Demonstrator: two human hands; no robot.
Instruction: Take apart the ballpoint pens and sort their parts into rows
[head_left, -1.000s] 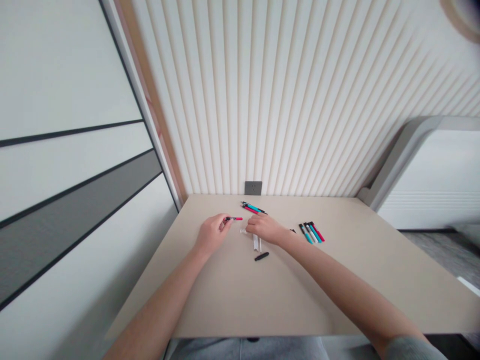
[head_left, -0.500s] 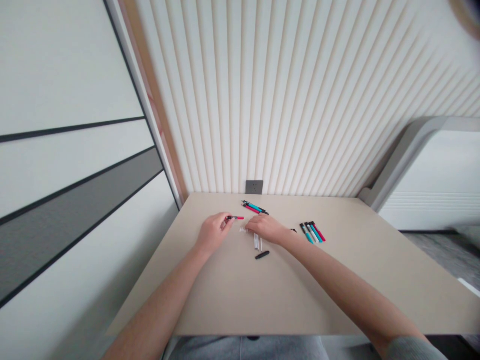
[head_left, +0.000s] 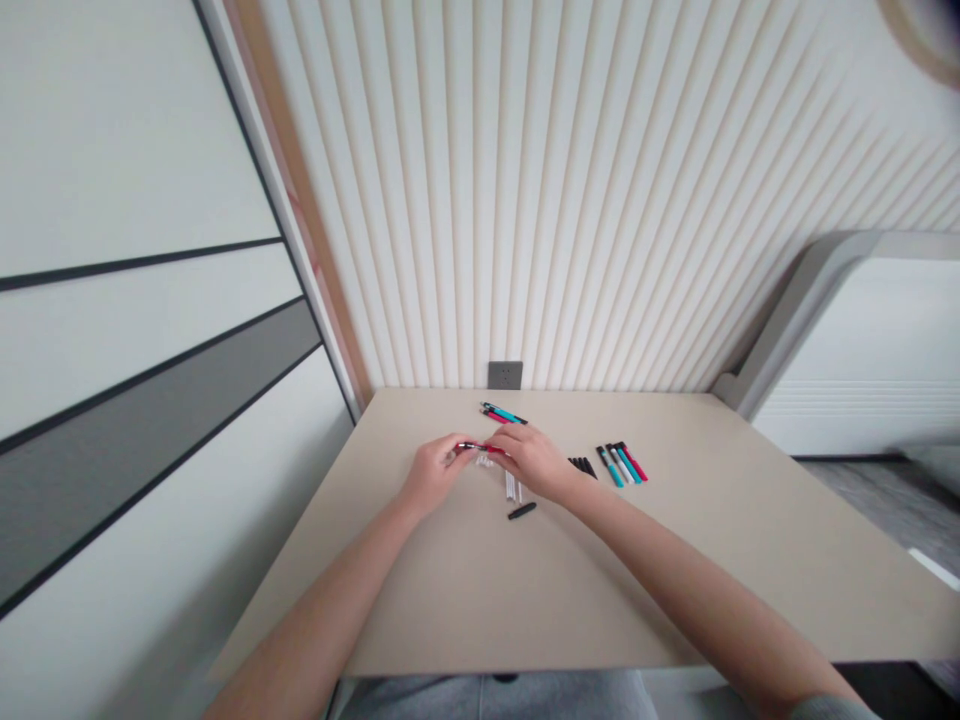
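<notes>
My left hand (head_left: 435,474) is closed on the left end of a red-and-black pen (head_left: 472,447), held level just above the table. My right hand (head_left: 529,458) pinches the same pen's red right end, partly covering it. Small white pieces (head_left: 484,461) lie just below the pen. Thin white sticks, like refills (head_left: 510,487), lie under and in front of my right hand. Nearer to me is a black tube-like pen part (head_left: 522,511). Several black pen parts (head_left: 583,466) show to the right of my right wrist.
Beyond my hands, blue and red pens with black ends (head_left: 504,413) lie together on the beige table (head_left: 450,590). A row of blue, white and red pen parts with black ends (head_left: 622,465) lies at the right. A dark socket (head_left: 505,375) sits on the ribbed wall.
My right hand has moved off the small white pieces to the pen and now grips its red end. More of the black parts by my right wrist shows.
</notes>
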